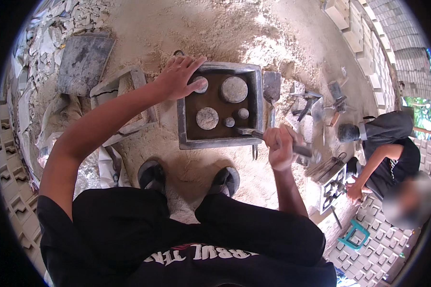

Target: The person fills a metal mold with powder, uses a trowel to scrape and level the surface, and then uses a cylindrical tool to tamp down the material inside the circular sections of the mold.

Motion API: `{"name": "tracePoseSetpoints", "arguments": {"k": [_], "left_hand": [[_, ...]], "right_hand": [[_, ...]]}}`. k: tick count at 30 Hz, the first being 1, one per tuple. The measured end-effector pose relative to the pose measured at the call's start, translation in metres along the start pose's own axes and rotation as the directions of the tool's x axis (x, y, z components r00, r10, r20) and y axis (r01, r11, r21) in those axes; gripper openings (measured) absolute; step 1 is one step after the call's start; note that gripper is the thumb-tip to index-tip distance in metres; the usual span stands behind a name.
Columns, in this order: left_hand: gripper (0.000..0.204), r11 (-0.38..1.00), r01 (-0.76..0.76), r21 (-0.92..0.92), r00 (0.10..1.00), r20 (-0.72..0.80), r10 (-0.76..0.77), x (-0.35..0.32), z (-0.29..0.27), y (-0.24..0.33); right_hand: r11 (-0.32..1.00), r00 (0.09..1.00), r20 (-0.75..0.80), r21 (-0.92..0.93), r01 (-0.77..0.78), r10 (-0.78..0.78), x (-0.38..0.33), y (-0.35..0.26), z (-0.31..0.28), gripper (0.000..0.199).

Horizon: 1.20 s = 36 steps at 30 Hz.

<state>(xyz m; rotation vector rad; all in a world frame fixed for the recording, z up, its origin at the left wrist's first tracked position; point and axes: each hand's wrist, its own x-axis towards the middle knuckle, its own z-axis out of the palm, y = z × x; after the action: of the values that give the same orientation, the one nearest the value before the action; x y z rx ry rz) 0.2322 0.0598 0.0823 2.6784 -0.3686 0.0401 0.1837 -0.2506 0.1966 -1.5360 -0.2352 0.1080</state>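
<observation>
Holding tool [250, 132] across frame edge [259, 95], narrow right grip [282, 145], left grip [179, 79] wide at far corner, sand [158, 28] beyond

Dull, scuffed metal, by the looks of it, is seen on the square frame [219, 143], while a chalky, rough, totally matt face is shown by the round discs [234, 89]. Plastic's suggested by the teal stool [353, 242], grainy grit by the ground [167, 28].

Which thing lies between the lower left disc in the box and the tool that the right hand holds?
In the head view, one small round piece lies between the disc and the tool in the right hand.
</observation>
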Motion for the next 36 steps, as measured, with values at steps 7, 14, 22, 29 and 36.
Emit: {"name": "tracePoseSetpoints", "arguments": {"k": [7,14,22,29,36], "left_hand": [[0.065,1.0,-0.016,0.023,0.999,-0.036,0.017,-0.001,0.0,-0.001],[0.065,0.999,0.001,0.034,1.0,-0.005,-0.001,-0.007,-0.003,-0.005],[0.065,1.0,-0.004,0.029,0.999,-0.036,0.005,-0.01,-0.001,-0.012],[0.066,0.999,0.011,0.033,0.999,-0.034,-0.01,-0.009,0.001,-0.003],[0.065,1.0,0.022,0.016,0.999,-0.029,-0.021,0.001,0.001,-0.002]], "right_hand": [[0.995,1.0,-0.009,0.102,-0.004,0.005,-0.016,-0.016,0.019,0.037],[0.939,0.985,0.099,0.327,0.104,-0.143,0.0,-0.046,0.041,0.035],[0.988,0.988,0.108,0.104,-0.118,0.107,0.006,-0.056,0.072,0.039],[0.98,0.982,0.094,0.096,-0.174,0.165,0.012,-0.018,0.08,0.034],[0.987,0.976,0.163,-0.091,-0.129,0.143,-0.009,0.018,0.076,0.04]]}}
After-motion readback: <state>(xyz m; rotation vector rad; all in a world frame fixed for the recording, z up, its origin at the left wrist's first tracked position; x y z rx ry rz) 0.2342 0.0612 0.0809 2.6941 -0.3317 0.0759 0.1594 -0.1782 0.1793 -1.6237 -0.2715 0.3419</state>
